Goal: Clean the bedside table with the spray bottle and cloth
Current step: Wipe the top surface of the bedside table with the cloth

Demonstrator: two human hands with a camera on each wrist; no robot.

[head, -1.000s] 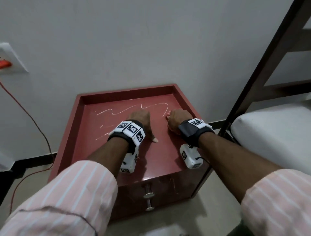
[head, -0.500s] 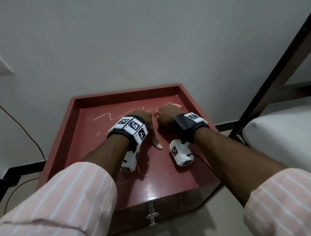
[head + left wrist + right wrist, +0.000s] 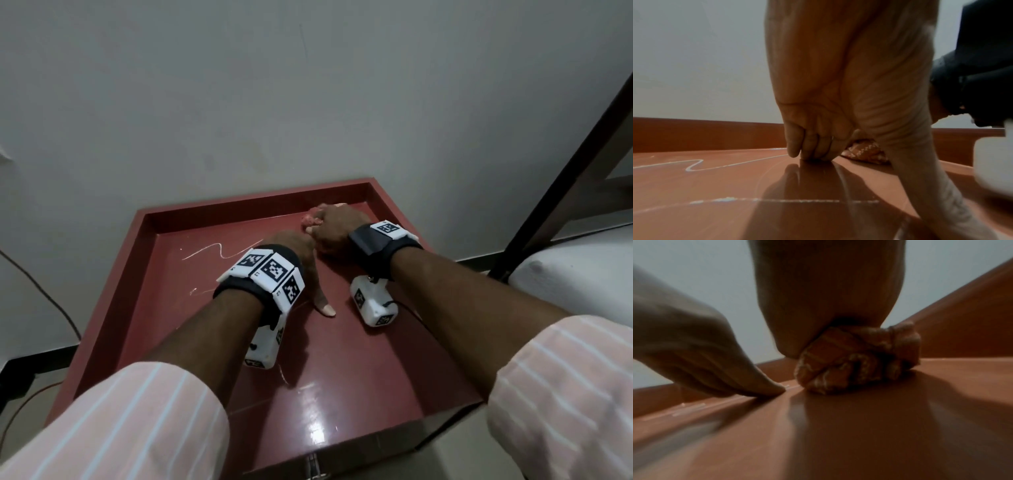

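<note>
The red bedside table [image 3: 144, 274] has a raised rim and white wavy lines [image 3: 212, 251] across its top. My right hand [image 3: 334, 228] grips a bunched pink cloth [image 3: 310, 221] and presses it on the table near the far right corner. The right wrist view shows the cloth [image 3: 859, 360] crumpled under that hand [image 3: 818, 305]. My left hand [image 3: 294, 245] rests on the table just left of it, thumb stretched out, holding nothing. Its fingertips [image 3: 809, 154] touch the surface beside a white line [image 3: 694, 165]. No spray bottle is in view.
A grey wall stands directly behind the table. A dark bed frame [image 3: 565, 171] and a white mattress [image 3: 582, 274] are close on the right. A red cable [image 3: 51, 298] hangs at the left. A metal drawer handle [image 3: 313, 469] shows at the table's front.
My right hand has slid the cloth away from me toward the far right corner, and the white line there is gone. My left hand has stayed about where it was.
</note>
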